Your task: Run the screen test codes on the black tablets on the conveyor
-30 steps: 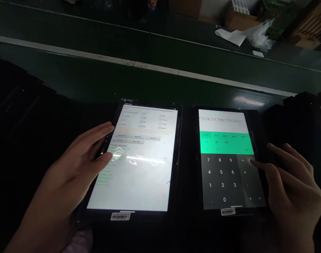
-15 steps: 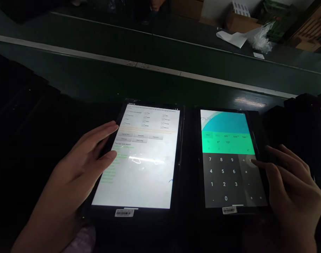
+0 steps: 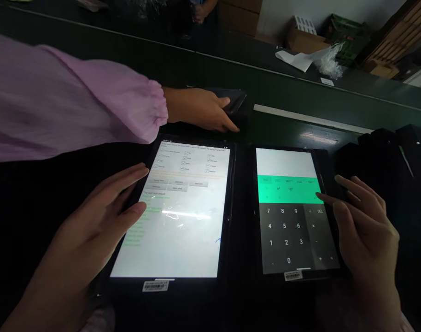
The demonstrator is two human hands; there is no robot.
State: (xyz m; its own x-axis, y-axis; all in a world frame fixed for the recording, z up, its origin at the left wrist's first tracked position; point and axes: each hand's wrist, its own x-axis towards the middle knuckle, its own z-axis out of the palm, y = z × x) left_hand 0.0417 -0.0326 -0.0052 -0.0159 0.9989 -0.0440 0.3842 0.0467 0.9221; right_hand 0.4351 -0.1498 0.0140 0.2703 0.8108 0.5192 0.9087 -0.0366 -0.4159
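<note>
Two lit tablets lie side by side in front of me. The left tablet (image 3: 183, 216) shows a white test page with checkboxes and green text. My left hand (image 3: 100, 226) rests open on its left edge, thumb on the glass. The right tablet (image 3: 293, 216) shows a calculator with a blank display. My right hand (image 3: 365, 226) hovers at its right edge, fingers spread, index tip near the green band. A co-worker's hand (image 3: 200, 108) in a pink sleeve (image 3: 68, 97) reaches across from the left and grips a dark device (image 3: 235, 99) behind the tablets.
A dark green conveyor belt (image 3: 300, 97) with a pale rail runs across behind the tablets. Dark trays (image 3: 386, 147) sit at the right. Cardboard boxes (image 3: 307, 39), white paper and crumpled plastic wrap lie at the far right. Another person stands at the top middle.
A co-worker's pink-sleeved arm has come in from the left and taken hold of a dark device on the belt. The calculator's display has cleared. My right index finger has lifted slightly.
</note>
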